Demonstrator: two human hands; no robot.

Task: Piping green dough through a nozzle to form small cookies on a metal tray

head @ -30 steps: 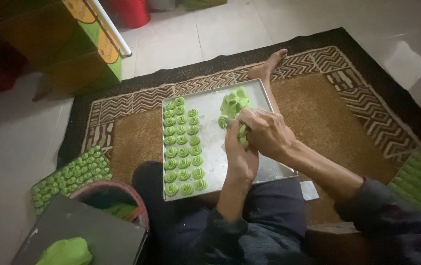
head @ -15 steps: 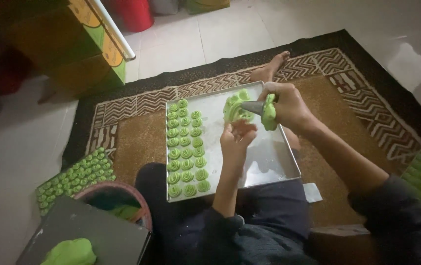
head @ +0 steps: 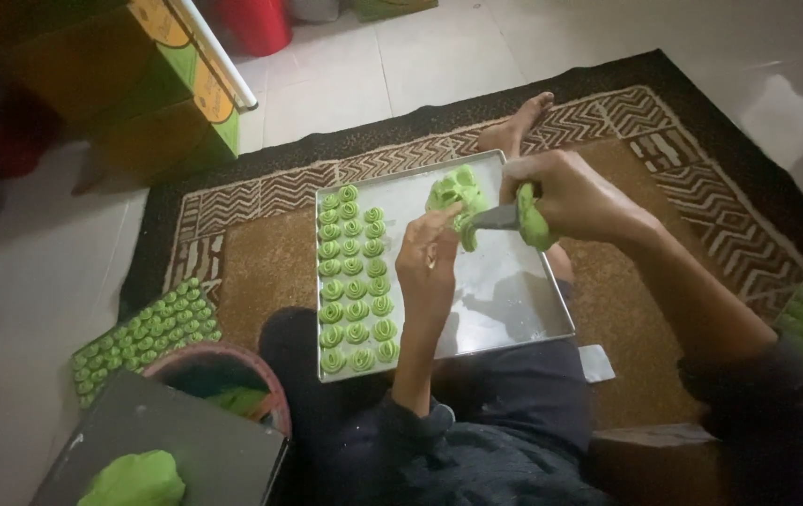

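One piping bag [head: 525, 217] of green dough sits squeezed in the right hand [head: 578, 195], over the far right part of the metal baking tray [head: 514, 300]. The left hand [head: 428, 265] has its fingers loose, fingertip at the nozzle. Rows of piped green cookies [head: 355, 279] fill the tray's left side.

The right hand [head: 575, 197] has lifted the piping tool [head: 505, 220] off the tray [head: 514, 300].

Right hand [head: 575, 197] around green piping bag [head: 514, 217] over metal tray [head: 514, 300]
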